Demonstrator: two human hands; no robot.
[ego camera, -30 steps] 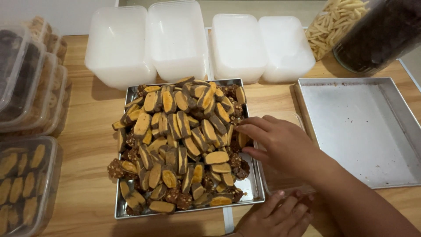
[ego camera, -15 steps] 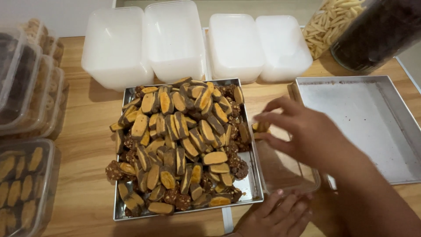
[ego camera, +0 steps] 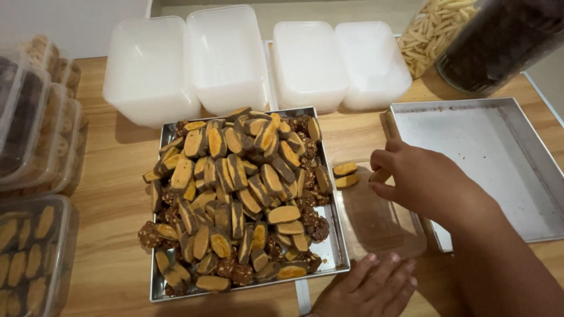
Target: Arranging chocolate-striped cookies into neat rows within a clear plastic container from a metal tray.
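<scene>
- The right hand [ego camera: 420,182] is hovering over the far right corner of a clear plastic box [ego camera: 379,226], its fingers curled loosely inward and holding nothing that can be seen.
- Two orange-and-brown cookies [ego camera: 345,175] are lying side by side in the box's far left corner, just to the left of the right hand's fingertips and apart from them.
- The left hand [ego camera: 370,287] is resting flat on the wooden table [ego camera: 117,176], fingers spread and empty, with its fingertips touching the near edge of the clear box.
- A steel tray [ego camera: 335,258] is sitting just to the left of both hands, touching or nearly touching the box's left side, and it is carrying a heaped pile of striped cookies [ego camera: 235,194] with darker crumbly ones along its edges.
- An empty metal pan [ego camera: 487,164] is lying to the right of the right hand, partly under the wrist and forearm.
- Four white plastic tubs [ego camera: 247,58] are standing upside down well beyond the hands, at the table's far side.
- A jar of pale stick snacks [ego camera: 432,32] and a dark jar [ego camera: 499,41] are leaning at the far right.
- Stacked lidded boxes of cookies [ego camera: 29,176] are lining the far left edge.
</scene>
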